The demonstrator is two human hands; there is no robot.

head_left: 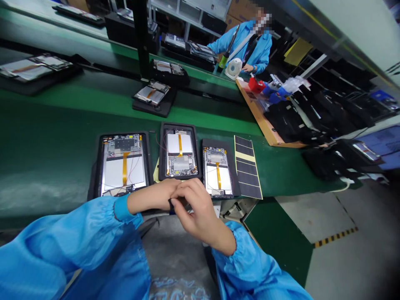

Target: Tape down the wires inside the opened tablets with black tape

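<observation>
My left hand (168, 191) reaches in over the table's front edge, its fingers mostly hidden behind my right hand. My right hand (198, 208) is closed, thumb and fingers bent together against the left one. A small black piece (171, 205) shows at its fingertips; whether it is a strip or a band I cannot tell. Just beyond the hands lie three opened tablets with bared batteries and orange ribbon cables: a large tablet (109, 173) at left, a middle tablet (186, 146), and a right tablet (210, 175). Beside the last lies a sheet of black adhesive strips (248, 177).
More opened tablets on black foam, such as one tablet (153, 92), sit along the green bench (62, 125). A wooden-edged tray (265, 135) holds black parts at right. Across the bench a co-worker in blue (264, 50) stands near a small white fan (233, 68).
</observation>
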